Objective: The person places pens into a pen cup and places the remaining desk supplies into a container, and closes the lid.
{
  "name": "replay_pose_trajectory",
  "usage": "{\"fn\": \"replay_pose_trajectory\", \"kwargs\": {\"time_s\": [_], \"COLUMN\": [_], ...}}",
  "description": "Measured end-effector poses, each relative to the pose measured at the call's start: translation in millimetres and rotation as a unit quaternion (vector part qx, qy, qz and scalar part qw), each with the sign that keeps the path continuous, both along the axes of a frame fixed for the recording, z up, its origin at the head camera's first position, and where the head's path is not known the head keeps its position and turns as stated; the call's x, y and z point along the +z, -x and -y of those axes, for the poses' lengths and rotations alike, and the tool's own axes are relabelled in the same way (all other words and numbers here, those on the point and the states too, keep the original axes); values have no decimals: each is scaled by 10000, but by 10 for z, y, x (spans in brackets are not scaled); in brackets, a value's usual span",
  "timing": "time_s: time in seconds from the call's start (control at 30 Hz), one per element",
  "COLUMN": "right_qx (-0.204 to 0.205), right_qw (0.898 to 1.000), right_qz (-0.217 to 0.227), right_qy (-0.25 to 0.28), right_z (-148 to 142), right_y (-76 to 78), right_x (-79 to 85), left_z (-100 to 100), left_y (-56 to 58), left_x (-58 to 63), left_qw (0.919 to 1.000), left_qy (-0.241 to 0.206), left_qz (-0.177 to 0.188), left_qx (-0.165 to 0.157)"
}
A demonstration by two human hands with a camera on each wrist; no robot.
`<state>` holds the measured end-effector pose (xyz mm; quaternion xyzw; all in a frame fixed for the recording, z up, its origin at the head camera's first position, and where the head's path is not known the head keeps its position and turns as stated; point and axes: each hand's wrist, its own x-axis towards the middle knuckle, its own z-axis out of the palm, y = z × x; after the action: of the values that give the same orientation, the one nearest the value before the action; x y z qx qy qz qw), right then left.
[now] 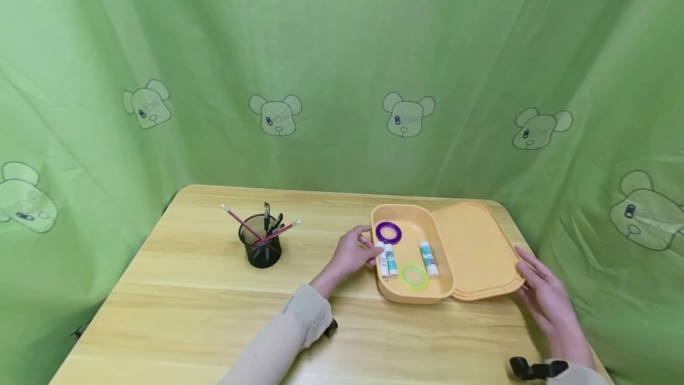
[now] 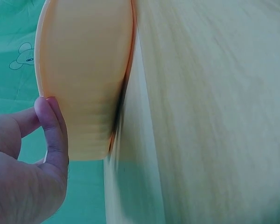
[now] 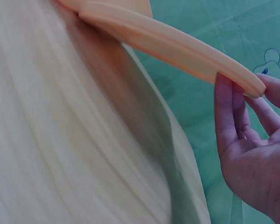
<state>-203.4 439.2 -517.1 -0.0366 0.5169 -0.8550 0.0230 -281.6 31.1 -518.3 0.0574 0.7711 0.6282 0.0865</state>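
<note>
A pale orange plastic storage box (image 1: 408,299) stands on the table with its lid (image 1: 475,248) folded out to the right. My left hand (image 1: 352,251) grips the box's left rim, thumb over the edge and fingers outside; the left wrist view has the fingertips against the box wall (image 2: 86,70). My right hand (image 1: 547,296) pinches the lid's outer edge, and in the right wrist view the lid (image 3: 177,46) slants above the tabletop. Inside the box are three glue sticks, two side by side at left and one glue stick (image 1: 428,259) at right, plus a purple ring (image 1: 378,232) and a yellow-green ring (image 1: 426,281).
A black mesh pen cup (image 1: 263,255) with pencils and pens stands left of the box on the wooden table (image 1: 203,290). Green curtains (image 1: 342,34) with bear faces hang behind the table and at both sides. The lid lies near the table's right edge.
</note>
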Motion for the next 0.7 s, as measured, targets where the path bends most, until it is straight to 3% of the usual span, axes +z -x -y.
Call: {"fn": "replay_pose_trajectory", "kwargs": {"time_s": [0.43, 0.57, 0.7], "right_qx": [-1045, -1449, -2083], "right_qw": [9931, 9888, 9776], "right_qz": [-254, -262, -148], "right_qy": [471, 239, -264], "right_z": [449, 621, 827], "right_y": [-21, -12, -18], "right_x": [288, 383, 458], "left_z": [20, 24, 26], "left_y": [6, 13, 17], "left_x": [-8, -23, -45], "left_qw": [9998, 9997, 9995], "left_qy": [-155, -218, -280], "left_qz": [119, 100, 126], "left_qx": [-59, -71, -44]}}
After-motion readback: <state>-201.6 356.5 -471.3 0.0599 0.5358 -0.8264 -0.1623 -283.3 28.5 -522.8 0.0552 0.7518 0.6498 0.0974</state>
